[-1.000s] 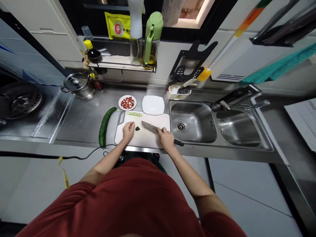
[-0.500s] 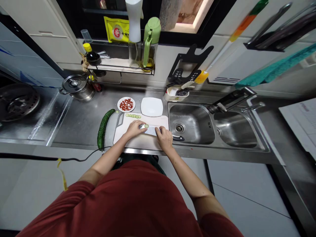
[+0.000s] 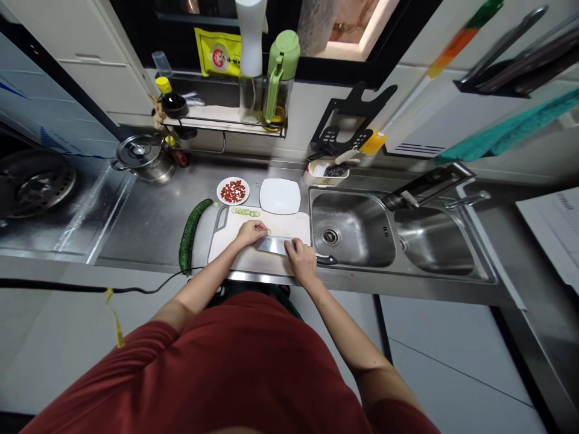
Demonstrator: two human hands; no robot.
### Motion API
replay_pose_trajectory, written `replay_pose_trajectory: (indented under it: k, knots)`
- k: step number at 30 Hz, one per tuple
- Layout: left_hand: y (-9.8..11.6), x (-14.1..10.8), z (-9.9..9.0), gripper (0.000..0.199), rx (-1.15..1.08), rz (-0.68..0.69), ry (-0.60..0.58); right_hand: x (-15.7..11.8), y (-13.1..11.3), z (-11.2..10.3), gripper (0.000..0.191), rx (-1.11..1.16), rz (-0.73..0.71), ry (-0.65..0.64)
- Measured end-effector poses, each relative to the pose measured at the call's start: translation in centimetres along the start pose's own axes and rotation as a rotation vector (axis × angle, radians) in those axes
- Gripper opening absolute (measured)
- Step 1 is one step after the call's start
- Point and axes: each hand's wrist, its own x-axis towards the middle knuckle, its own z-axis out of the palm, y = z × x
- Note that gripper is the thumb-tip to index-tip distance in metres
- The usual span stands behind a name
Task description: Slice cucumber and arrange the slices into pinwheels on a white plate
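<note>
Right hand (image 3: 301,260) clenches the chef's knife (image 3: 274,245) over the white cutting board (image 3: 239,256), and the left hand (image 3: 251,232) curls narrow right beside the blade, on a small cucumber piece (image 3: 268,231)! Sliced rounds (image 3: 245,212) line the board's far edge, a long cucumber (image 3: 189,235) lies just left, a plate of red goji berries (image 3: 219,191) and a white square plate (image 3: 280,196) sit beyond, and the steel sink (image 3: 348,229) waits right.

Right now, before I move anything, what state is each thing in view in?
Right hand: gripping the kitchen knife.
Kitchen knife: blade over the cutting board.
Left hand: on the board, beside the blade.
Cutting board: on the steel counter.
Cucumber slices: lined up on the board.
Cucumber: lying beside the board.
Round plate: holding red pieces.
Steel pot: lid on.
</note>
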Motion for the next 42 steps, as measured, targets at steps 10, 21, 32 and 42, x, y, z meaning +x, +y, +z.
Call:
replay_pose_trajectory:
  k: [10, 21, 32, 42]
  knots:
    - [-0.6, 4.0, -1.2, 0.016, 0.263, -0.076, 0.23, -0.8, 0.7, 0.7, 0.041, 0.059, 0.094, -0.03]
    - [-0.6, 6.1, -1.2, 0.029, 0.549, 0.083, 0.239, -1.4, 1.0, 1.2, 0.038, 0.071, 0.139, -0.009]
    - [-1.6, 5.2, -1.1, 0.021, 0.486, 0.11, 0.331, -1.2, 1.1, 1.2, 0.039, 0.102, 0.165, -0.026]
    - [-3.7, -3.1, 0.1, 0.026, 0.396, 0.19, 0.292, -0.7, 0.5, 1.7, 0.036, 0.231, 0.302, -0.083]
